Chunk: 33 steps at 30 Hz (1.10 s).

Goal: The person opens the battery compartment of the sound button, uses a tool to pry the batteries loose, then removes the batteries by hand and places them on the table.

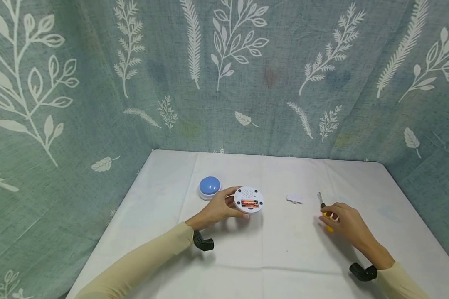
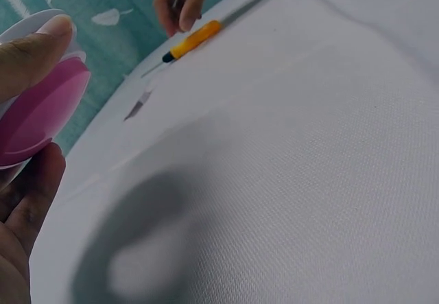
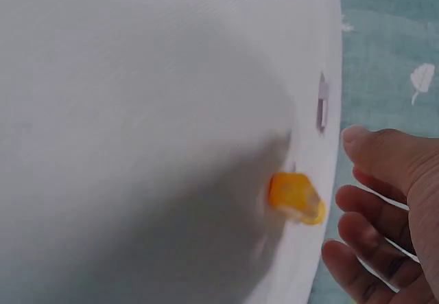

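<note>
My left hand (image 1: 218,211) grips a round white push-button device (image 1: 248,193) by its rim, thumb on one side and fingers on the other. Its underside faces up, and red-and-orange batteries (image 1: 250,203) lie in the uncovered compartment. From the left wrist, the device's pink dome (image 2: 53,108) shows below the white base. Over a yellow-handled screwdriver (image 1: 329,228) hovers my right hand (image 1: 346,222), its fingers loosely bent and apart. The right wrist view shows the screwdriver's handle (image 3: 291,193) lying on the table, outside those fingers.
A small white battery cover (image 1: 294,199) lies between the device and the screwdriver. Behind my left hand stands a second push button with a blue dome (image 1: 209,185). White cloth covers the table (image 1: 284,249), and a green leaf-print curtain (image 1: 269,104) hangs along its back and sides.
</note>
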Motion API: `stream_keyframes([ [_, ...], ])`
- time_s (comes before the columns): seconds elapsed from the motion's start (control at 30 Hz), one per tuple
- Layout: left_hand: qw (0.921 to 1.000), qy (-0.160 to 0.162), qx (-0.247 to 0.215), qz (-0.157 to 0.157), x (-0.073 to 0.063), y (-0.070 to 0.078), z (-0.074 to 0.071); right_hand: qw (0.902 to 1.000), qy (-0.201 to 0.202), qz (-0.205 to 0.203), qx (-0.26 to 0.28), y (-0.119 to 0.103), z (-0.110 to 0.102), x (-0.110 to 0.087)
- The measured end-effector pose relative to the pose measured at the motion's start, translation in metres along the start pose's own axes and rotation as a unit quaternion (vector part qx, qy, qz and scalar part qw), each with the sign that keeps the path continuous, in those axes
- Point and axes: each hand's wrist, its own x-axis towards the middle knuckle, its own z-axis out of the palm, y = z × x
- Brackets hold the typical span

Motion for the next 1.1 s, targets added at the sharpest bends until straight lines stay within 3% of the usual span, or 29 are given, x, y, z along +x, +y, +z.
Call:
stream_keyframes([
  [0.27,1.0,0.001,-0.003,0.001,-0.002,0.0,-0.002,0.9951,-0.047,0.085,-0.018,0.002,-0.003,-0.009],
  [0.9,1.0,-0.002,-0.01,0.0,-0.004,0.001,-0.003,0.9771,-0.089,0.193,-0.017,-0.002,0.001,-0.014],
  [1.1,0.9999,-0.003,-0.012,-0.002,-0.004,0.0,-0.003,0.9737,-0.095,0.206,-0.021,-0.004,0.004,-0.014],
])
